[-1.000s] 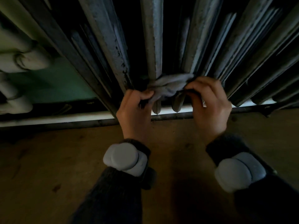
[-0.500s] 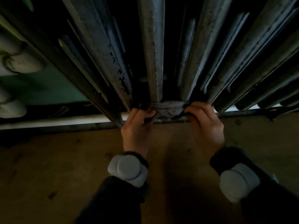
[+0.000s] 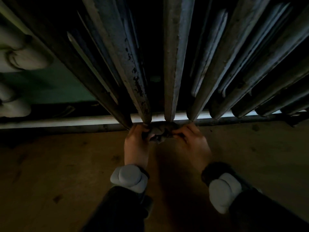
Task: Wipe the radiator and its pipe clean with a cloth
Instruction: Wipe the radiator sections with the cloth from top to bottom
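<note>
1. Head view, looking down at the foot of a dark ribbed radiator (image 3: 172, 64): both hands meet just below the lower ends of its columns, with a grey cloth (image 3: 160, 131) bunched between them.
2. Left hand (image 3: 136, 144) has its fingers curled closed on the cloth's left end; right hand (image 3: 192, 143) pinches the right end the same way. Both grips are clamped on the cloth.
3. Cloth position: it sits at the tip of the centre column, touching or just beside the thin horizontal pipe (image 3: 66, 127) that runs along the base. Whether it wraps behind the column or the pipe is too dark to tell.
4. Grey pads show on both wrists above dark sleeves; the brown floor (image 3: 58, 173) lies below.
5. Risks, as a judgement:
   - The cloth looks to be at the very end of the column, so one more pull downward could slip it off, and the hands could knock against the pipe or floor.
   - Flaked, pitted paint on the column left of centre could snag the fabric or scrape knuckles in the narrow gaps.
   - Uneven pull from the two hands could drag one end free, leaving the back of the column unwiped.
   - Dim light makes leftover dirt easy to miss.
</note>
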